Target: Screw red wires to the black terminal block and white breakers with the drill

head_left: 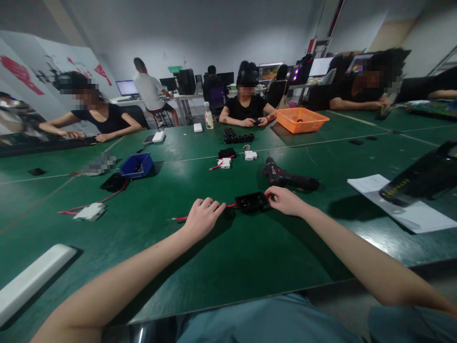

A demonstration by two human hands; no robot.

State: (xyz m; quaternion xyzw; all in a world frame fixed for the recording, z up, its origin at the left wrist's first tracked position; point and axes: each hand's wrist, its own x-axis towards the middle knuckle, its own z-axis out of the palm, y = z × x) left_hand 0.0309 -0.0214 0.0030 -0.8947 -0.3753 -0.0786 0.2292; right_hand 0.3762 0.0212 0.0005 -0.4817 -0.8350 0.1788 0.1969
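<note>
A small open black plastic box (249, 203) lies on the green table in front of me. From its left side runs a red wire (179, 218), which passes under my left hand (204, 218) and comes out beyond it with a bare end. The fingers of that hand are wrapped over the wire. My right hand (284, 200) pinches the right end of the box between thumb and fingers. Just behind the box lies a black cordless drill (285, 177), its bit pointing away. Farther back are white breakers (224, 163) with a short red lead.
At left stand a blue bin (136, 165) and another white breaker (90, 211) with red wire. A long white bar (37, 278) lies front left. An orange basket (302, 120) sits far back. A dark cylindrical object (417, 178) rests over papers (428, 216) at right. Co-workers sit around.
</note>
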